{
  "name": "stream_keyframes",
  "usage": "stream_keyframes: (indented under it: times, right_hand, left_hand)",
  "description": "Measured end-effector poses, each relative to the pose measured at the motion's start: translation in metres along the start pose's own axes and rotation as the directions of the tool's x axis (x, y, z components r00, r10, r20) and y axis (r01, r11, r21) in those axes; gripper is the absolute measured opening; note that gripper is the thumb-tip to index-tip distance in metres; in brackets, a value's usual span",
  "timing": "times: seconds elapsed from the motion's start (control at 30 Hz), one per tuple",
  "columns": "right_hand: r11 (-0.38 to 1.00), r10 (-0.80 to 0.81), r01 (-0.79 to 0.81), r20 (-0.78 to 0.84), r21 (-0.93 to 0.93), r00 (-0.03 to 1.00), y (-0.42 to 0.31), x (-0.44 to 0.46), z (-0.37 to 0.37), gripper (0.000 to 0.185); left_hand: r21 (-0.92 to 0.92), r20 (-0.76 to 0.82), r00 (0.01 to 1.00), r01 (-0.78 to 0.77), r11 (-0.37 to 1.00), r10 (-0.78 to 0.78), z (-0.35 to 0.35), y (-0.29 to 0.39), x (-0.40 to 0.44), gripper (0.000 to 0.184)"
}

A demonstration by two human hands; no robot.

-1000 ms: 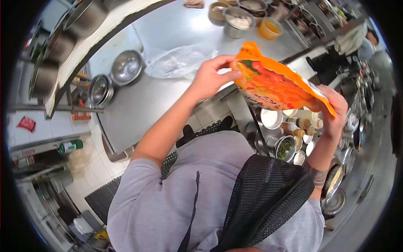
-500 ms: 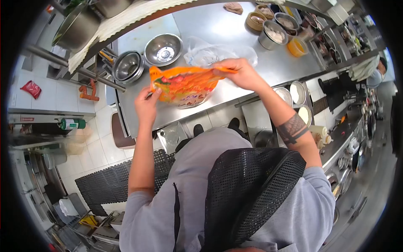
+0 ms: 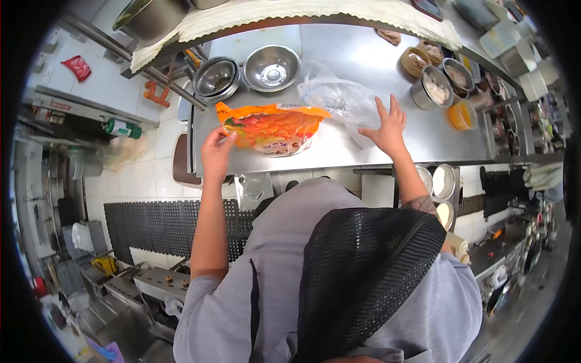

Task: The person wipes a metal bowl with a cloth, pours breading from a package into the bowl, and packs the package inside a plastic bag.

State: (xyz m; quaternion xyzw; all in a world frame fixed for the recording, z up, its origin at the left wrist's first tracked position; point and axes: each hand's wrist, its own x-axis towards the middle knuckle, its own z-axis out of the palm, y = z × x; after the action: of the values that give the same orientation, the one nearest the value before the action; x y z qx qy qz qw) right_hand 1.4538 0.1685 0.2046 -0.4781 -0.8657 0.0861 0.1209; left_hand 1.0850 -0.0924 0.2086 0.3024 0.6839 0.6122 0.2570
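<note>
An orange printed bag (image 3: pixel 275 130) is at the front edge of the steel counter (image 3: pixel 339 154). My left hand (image 3: pixel 216 147) pinches its left end between thumb and fingers. My right hand (image 3: pixel 387 125) is apart from the bag, fingers spread and holding nothing, beside a clear plastic bag (image 3: pixel 342 100) that lies crumpled on the counter. Behind the orange bag stand a steel bowl (image 3: pixel 272 68) and a stack of steel bowls (image 3: pixel 216 80).
At the counter's right are a metal container of pale food (image 3: pixel 433 88), an orange-filled tub (image 3: pixel 462 115) and small round steamers (image 3: pixel 416 62). A shelf edge with white cloth (image 3: pixel 290 13) runs above the counter's back. A brown cloth (image 3: pixel 389 36) lies beneath it.
The orange bag has moved left from the right side to the counter's front edge. My right hand has let go of it and opened. The view has turned toward the counter.
</note>
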Motion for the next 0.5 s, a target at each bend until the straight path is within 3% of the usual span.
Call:
stream_keyframes:
  times: [0.03, 0.1, 0.17, 0.2, 0.23, 0.27, 0.33, 0.37, 0.43, 0.47, 0.5]
  right_hand:
    - [0.997, -0.049, 0.056, -0.108, 0.059, 0.993, -0.004, -0.002, 0.000, 0.096]
    - [0.989, -0.104, 0.119, -0.151, 0.092, 0.983, -0.021, -0.003, -0.010, 0.094]
    - [0.858, -0.302, 0.339, -0.154, 0.386, 0.941, -0.034, -0.001, -0.016, 0.093]
    - [0.771, -0.344, 0.347, -0.109, 0.534, 0.932, -0.046, 0.000, -0.022, 0.091]
    - [0.663, -0.392, 0.337, -0.073, 0.669, 0.917, -0.059, 0.002, -0.026, 0.089]
    - [0.653, -0.393, 0.336, -0.075, 0.679, 0.916, -0.073, 0.004, -0.025, 0.089]
    - [0.440, -0.478, 0.319, -0.082, 0.839, 0.874, -0.091, 0.007, -0.023, 0.073]
    - [0.427, -0.488, 0.321, -0.083, 0.846, 0.869, -0.089, 0.013, -0.011, 0.073]
    - [0.303, -0.543, 0.246, -0.046, 0.921, 0.838, -0.087, 0.026, 0.025, 0.047]
    - [0.285, -0.565, 0.243, -0.043, 0.927, 0.824, -0.091, 0.025, 0.022, 0.047]
    - [0.304, -0.447, -0.042, 0.181, 0.952, 0.876, -0.096, 0.024, 0.012, 0.037]
  left_hand:
    - [0.008, -0.001, 1.000, 0.013, 1.000, -0.013, 0.001, 0.003, -0.001, 0.025]
    - [-0.036, -0.035, 0.997, 0.071, 0.997, -0.072, 0.004, 0.000, -0.003, 0.023]
    - [-0.083, -0.054, 0.990, 0.127, 0.988, -0.132, 0.008, -0.006, -0.006, 0.021]
    - [-0.120, -0.056, 0.989, 0.127, 0.985, -0.135, 0.010, -0.007, -0.008, 0.020]
    - [-0.156, -0.059, 0.989, 0.127, 0.980, -0.138, 0.011, -0.008, -0.010, 0.018]
    - [-0.143, -0.066, 0.988, 0.127, 0.982, -0.138, 0.013, -0.006, -0.014, 0.018]
    - [-0.122, -0.086, 0.989, 0.105, 0.987, -0.116, 0.018, -0.003, -0.024, 0.016]
    - [-0.114, -0.102, 0.988, 0.105, 0.988, -0.117, 0.017, -0.005, -0.028, 0.016]
    - [-0.138, -0.096, 0.985, 0.126, 0.982, -0.140, 0.009, -0.015, -0.040, 0.014]
    - [-0.098, -0.118, 0.987, 0.094, 0.991, -0.105, 0.007, -0.021, -0.046, 0.014]
    - [-0.091, -0.150, 0.982, 0.098, 0.991, -0.111, 0.008, -0.017, -0.054, 0.014]
